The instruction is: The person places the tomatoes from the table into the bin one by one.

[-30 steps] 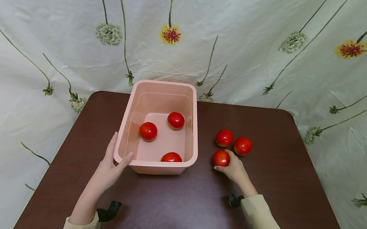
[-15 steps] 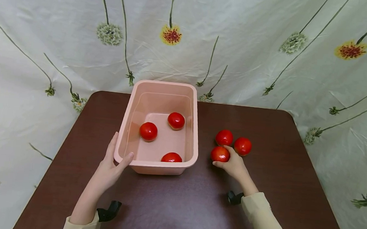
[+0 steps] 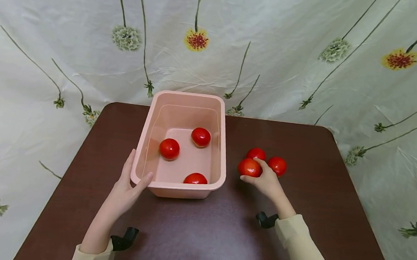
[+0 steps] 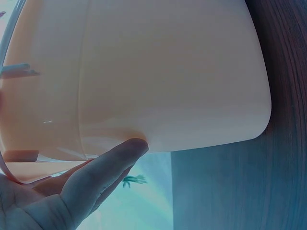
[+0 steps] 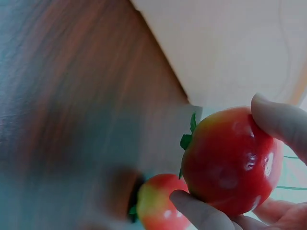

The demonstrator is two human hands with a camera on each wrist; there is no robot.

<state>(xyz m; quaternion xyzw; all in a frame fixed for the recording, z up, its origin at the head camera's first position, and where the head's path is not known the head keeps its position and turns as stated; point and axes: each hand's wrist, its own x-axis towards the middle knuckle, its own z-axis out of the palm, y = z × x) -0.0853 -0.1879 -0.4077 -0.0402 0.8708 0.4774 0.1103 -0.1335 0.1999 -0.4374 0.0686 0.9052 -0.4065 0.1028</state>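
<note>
Right hand (image 3: pixel 267 183) fingers clamp the round red tomato (image 3: pixel 249 167), just right of the pink plastic tub (image 3: pixel 221 155). Left hand (image 3: pixel 127 189) fingers grip the tub's near-left corner.

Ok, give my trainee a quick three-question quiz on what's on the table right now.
1. How many tomatoes lie inside the pink tub?
2. True or false: the right hand holds a tomato.
3. What does the left hand grip? A) a tomato B) the tub's near corner C) nothing

Key:
1. Three.
2. True; its fingers curl round the tomato, and two more tomatoes sit on the table beside it.
3. B.
</note>
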